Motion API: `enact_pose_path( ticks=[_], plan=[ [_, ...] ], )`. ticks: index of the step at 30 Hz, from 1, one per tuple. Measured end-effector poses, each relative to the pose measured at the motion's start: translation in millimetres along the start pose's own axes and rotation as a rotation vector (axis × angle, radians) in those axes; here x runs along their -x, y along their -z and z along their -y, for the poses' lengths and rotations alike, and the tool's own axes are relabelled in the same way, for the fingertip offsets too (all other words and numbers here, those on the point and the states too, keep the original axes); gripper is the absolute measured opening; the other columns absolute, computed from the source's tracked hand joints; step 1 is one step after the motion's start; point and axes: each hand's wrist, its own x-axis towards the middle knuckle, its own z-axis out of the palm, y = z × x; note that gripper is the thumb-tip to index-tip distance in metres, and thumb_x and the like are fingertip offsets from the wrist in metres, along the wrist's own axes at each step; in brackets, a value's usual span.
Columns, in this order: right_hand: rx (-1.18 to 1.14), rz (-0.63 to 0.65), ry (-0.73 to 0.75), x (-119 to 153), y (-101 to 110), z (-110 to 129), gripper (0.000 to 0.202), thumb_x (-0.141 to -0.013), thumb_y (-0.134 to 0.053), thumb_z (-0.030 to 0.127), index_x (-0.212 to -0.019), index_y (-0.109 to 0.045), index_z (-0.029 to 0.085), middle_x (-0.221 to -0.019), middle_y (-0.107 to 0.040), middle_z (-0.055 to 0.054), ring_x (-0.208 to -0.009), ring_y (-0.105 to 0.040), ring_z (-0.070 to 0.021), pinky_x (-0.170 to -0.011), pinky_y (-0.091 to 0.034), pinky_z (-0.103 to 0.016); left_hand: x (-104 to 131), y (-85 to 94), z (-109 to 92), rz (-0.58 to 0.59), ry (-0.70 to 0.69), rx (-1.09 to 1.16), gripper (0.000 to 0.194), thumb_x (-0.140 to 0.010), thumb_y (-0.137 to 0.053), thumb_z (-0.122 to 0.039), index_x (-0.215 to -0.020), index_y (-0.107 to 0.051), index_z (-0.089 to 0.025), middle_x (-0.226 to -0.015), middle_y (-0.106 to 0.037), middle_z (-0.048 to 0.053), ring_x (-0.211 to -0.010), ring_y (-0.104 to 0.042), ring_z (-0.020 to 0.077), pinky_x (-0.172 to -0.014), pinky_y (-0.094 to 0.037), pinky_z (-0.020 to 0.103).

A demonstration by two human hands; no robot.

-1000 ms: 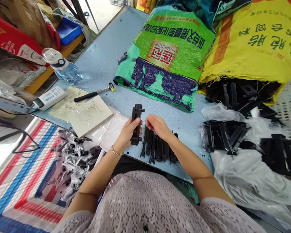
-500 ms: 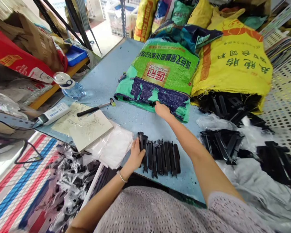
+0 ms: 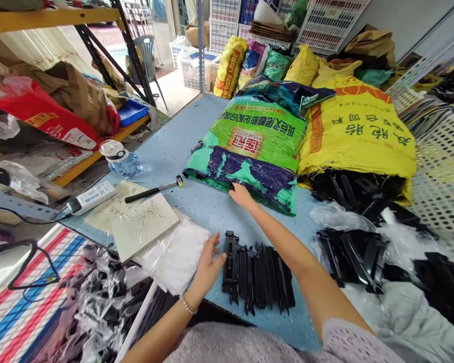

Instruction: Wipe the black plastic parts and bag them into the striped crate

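Left hand point(image 3: 208, 267): fingers spread, holding nothing, just beside the row of black plastic parts point(image 3: 259, 277) on the blue table point(image 3: 155, 146). Right hand point(image 3: 242, 195): at the green sack's point(image 3: 255, 146) open edge; fingertips obscured, grip cannot be told. Sack contents hidden.

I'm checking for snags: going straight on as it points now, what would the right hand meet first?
Probably the near edge of the green bag, right at the fingers of the right hand; whether they already touch it is unclear.
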Motion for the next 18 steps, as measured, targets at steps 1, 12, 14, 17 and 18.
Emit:
enact_pose_path(
  ticks=[1,12,14,17,18],
  plan=[
    [-0.054,0.009,-0.019,21.8,-7.4,6.6,0.049,-0.093,-0.052,0.016,-0.141,-0.046,0.009,-0.133,-0.061,-0.021,-0.111,-0.065,-0.0253,-0.093,-0.053,-0.038,-6.6,4.7,-6.9,-0.030,-0.022,0.069,0.067,-0.090,-0.059,-0.043,-0.150,-0.038,-0.022,-0.157,-0.039,0.015,-0.141,-0.046,0.0282,-0.118,-0.037,0.045],
    [-0.194,-0.122,0.211,115.2,11.4,50.0,0.043,-0.102,-0.039,0.056,-0.105,-0.060,0.019,-0.104,-0.063,-0.013,-0.099,-0.059,-0.0268,-0.085,-0.048,-0.039,-7.1,15.3,-65.3,0.071,0.103,0.522,0.043,-0.084,-0.074,-0.046,-0.117,-0.058,-0.024,-0.102,-0.065,0.002,-0.069,-0.059,0.0109,-0.057,-0.050,0.024],
    [-0.072,-0.081,0.268,99.4,7.1,50.4,0.047,-0.103,-0.035,0.056,-0.090,-0.061,0.020,-0.090,-0.065,-0.011,-0.089,-0.058,-0.0254,-0.078,-0.045,-0.036,2.6,14.6,-64.9,0.071,0.131,0.538,0.041,-0.083,-0.073,-0.047,-0.113,-0.057,-0.024,-0.096,-0.064,0.002,-0.064,-0.057,0.0107,-0.052,-0.048,0.023],
    [-0.090,0.032,0.178,96.3,-0.3,60.3,0.054,-0.108,-0.023,0.050,-0.080,-0.059,0.021,-0.075,-0.063,-0.005,-0.075,-0.058,-0.0197,-0.068,-0.039,-0.030,6.1,18.9,-62.6,-0.031,0.130,0.559,0.041,-0.082,-0.074,-0.044,-0.111,-0.053,-0.024,-0.090,-0.063,0.000,-0.061,-0.056,0.0099,-0.051,-0.047,0.022],
    [-0.114,0.084,0.168,102.0,-1.4,65.7,0.056,-0.108,-0.020,0.049,-0.080,-0.059,0.021,-0.073,-0.063,-0.003,-0.071,-0.057,-0.0183,-0.066,-0.038,-0.029,5.0,21.7,-62.1,-0.069,0.120,0.566,0.040,-0.082,-0.074,-0.044,-0.110,-0.052,-0.024,-0.089,-0.063,-0.001,-0.062,-0.056,0.0095,-0.052,-0.047,0.022]
  ],
)
